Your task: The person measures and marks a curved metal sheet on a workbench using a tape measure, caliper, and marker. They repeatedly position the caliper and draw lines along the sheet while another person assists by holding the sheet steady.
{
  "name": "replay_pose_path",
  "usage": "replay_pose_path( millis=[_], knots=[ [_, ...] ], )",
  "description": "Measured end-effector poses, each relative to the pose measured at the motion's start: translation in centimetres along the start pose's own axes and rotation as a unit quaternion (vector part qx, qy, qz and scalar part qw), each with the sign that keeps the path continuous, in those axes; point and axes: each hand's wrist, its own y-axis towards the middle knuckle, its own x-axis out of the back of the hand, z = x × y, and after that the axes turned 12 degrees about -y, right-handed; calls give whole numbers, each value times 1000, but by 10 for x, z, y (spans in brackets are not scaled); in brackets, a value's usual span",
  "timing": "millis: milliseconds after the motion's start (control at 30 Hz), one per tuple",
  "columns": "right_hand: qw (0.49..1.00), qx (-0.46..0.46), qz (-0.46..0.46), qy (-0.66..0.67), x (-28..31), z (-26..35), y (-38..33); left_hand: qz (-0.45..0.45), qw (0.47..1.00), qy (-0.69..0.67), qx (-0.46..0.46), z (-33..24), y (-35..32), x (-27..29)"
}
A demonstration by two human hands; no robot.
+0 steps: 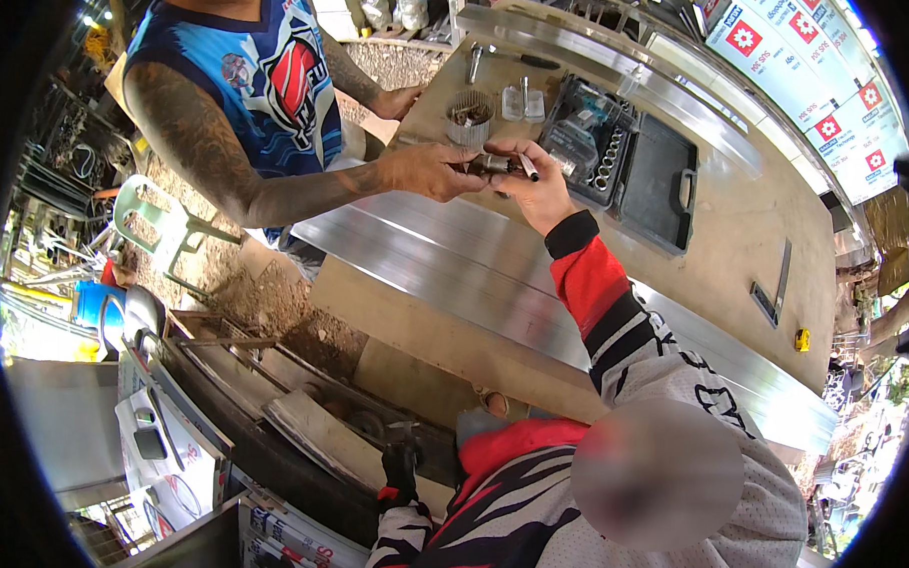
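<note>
My right hand (534, 189) reaches over the metal sheets, its fingers closed around one end of a dark metal cylindrical tool part (492, 164). A short silver rod (529, 168) sticks out by my fingers. A co-worker's hand (433, 173) grips the other end of the same part from the left. Low in the view, my left hand (401, 474) hangs beside my body, dark and apparently gloved. A small metallic piece (403, 426) shows just above it; whether the fingers hold it is unclear.
On the table (724, 250) lie an open black tool case (656, 177) with ring-shaped pieces, a ribbed cup (469, 118), a small clear box (522, 103), a square (772, 293) and a yellow tape measure (802, 340). Long shiny metal sheets (443, 254) cross the near edge. A green chair (157, 219) stands left.
</note>
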Motion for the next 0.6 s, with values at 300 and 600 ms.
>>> replay_pose_path(
  millis=[300,600],
  knots=[
    [996,51,-74,7,-7,25,-38,67,992,-103,6,-22,-23,-15],
    [953,24,-72,-292,49,79,-153,46,985,-166,17,-51,-36,-69]
  ],
)
